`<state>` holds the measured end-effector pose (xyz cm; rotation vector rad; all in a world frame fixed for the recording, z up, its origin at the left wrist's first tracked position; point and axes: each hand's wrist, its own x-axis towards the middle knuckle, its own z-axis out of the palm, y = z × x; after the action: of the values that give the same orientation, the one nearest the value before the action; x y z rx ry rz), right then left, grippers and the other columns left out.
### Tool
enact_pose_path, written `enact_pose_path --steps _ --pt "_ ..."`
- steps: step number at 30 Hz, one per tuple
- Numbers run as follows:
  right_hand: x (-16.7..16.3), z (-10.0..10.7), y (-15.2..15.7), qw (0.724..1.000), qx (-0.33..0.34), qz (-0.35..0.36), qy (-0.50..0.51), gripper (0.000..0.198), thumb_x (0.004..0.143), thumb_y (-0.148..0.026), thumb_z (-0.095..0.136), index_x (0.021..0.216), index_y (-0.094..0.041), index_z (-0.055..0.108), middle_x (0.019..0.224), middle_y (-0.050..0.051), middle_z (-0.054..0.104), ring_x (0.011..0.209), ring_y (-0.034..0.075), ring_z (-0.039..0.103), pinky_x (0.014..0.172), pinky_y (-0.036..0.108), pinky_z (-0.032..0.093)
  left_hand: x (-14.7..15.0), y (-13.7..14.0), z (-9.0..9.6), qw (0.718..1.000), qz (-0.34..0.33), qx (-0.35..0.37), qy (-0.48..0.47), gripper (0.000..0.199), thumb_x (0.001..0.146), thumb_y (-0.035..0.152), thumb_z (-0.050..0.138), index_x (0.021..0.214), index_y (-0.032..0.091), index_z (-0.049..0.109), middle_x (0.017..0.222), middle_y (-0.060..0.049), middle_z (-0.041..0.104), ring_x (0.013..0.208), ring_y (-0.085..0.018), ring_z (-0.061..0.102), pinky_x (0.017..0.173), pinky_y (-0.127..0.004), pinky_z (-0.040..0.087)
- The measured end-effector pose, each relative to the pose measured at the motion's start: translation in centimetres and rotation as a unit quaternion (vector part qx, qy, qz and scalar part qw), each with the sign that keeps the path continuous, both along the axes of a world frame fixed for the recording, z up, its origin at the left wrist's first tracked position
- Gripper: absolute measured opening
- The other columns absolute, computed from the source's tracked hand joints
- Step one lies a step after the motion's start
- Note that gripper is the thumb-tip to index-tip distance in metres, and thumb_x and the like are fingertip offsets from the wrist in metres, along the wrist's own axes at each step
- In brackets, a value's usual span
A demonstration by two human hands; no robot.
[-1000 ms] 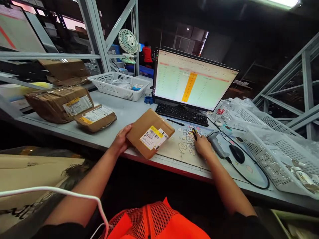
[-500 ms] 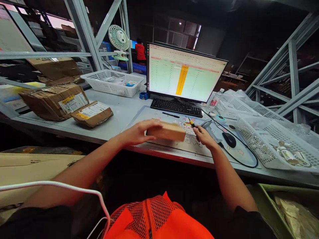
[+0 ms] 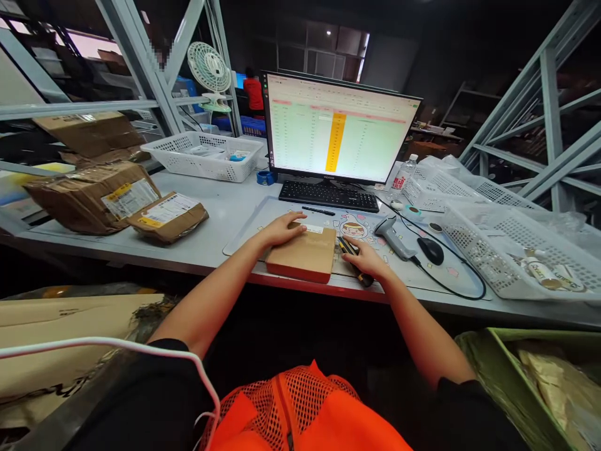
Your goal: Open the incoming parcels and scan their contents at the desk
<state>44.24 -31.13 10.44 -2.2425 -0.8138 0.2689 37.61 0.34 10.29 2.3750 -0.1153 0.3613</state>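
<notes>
A flat brown cardboard box [image 3: 300, 254] with a white label on top lies near the desk's front edge. My left hand [image 3: 283, 230] is closed over its far left corner, fingers on the top face. Just right of the box, my right hand [image 3: 364, 257] is closed on a black and yellow utility knife [image 3: 361, 275], low against the desk mat [image 3: 248, 233]. The palm hides part of the knife. A grey barcode scanner [image 3: 394, 238] lies beyond my right hand.
Two taped parcels, a large one [image 3: 94, 197] and a small one [image 3: 169, 216], sit at the left. A keyboard [image 3: 328, 195] and monitor [image 3: 338, 134] stand behind. A mouse [image 3: 431, 250], its cable and a white basket [image 3: 507, 263] are at the right.
The box has gone from raised and tilted to flat on the desk. My right hand has come left and down with the knife, beside the box. The view has shifted slightly.
</notes>
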Motion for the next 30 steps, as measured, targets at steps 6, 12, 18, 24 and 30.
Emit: enact_pose_path --steps 6,12,18,24,30 --pt "-1.6 -0.8 -1.0 0.995 0.082 0.029 0.044 0.072 0.085 -0.024 0.07 0.156 -0.02 0.059 0.154 0.007 0.063 0.141 0.028 0.059 0.122 0.041 0.043 1.7 0.1 -1.7 0.998 0.038 -0.042 0.028 0.059 0.084 0.06 0.064 0.119 0.015 0.078 0.135 -0.016 0.074 0.129 -0.037 0.065 0.117 -0.047 0.046" --pt "-2.3 -1.2 -1.3 0.99 0.1 0.044 0.09 0.076 0.084 -0.028 0.069 0.158 -0.02 0.056 0.149 0.008 0.067 0.126 0.027 0.068 0.115 0.043 0.05 1.6 0.3 -1.9 0.996 0.046 -0.074 0.023 0.055 0.081 0.06 0.066 0.113 0.017 0.079 0.132 -0.014 0.075 0.129 -0.037 0.064 0.116 -0.047 0.046" --pt "-3.0 -0.8 -2.9 0.974 0.096 0.123 0.163 0.077 0.084 -0.031 0.075 0.158 -0.026 0.057 0.149 0.005 0.066 0.125 0.026 0.068 0.112 0.041 0.051 1.5 -0.5 -1.6 0.995 0.051 -0.081 0.027 0.049 0.081 0.058 0.069 0.108 0.017 0.079 0.13 -0.014 0.076 0.127 -0.038 0.066 0.114 -0.046 0.047" --pt "-2.8 -1.0 -5.8 0.987 0.09 0.02 0.133 0.079 0.084 -0.043 0.079 0.158 -0.025 0.056 0.121 0.006 0.076 0.093 0.021 0.07 0.088 0.034 0.057 -0.7 1.2 -1.5 0.958 0.27 -0.099 0.013 0.047 0.085 0.043 0.067 0.12 0.014 0.077 0.135 -0.019 0.072 0.128 -0.038 0.064 0.117 -0.048 0.045" --pt "-2.6 -2.1 -7.6 0.968 0.154 -0.108 0.167 0.083 0.08 -0.059 0.081 0.148 -0.016 0.059 0.078 0.001 0.069 0.063 0.018 0.063 0.056 0.029 0.054 -10.8 0.6 -4.4 0.889 0.426 -0.137 -0.099 0.06 0.09 0.052 0.062 0.138 0.017 0.065 0.142 -0.017 0.066 0.131 -0.035 0.063 0.119 -0.048 0.047"
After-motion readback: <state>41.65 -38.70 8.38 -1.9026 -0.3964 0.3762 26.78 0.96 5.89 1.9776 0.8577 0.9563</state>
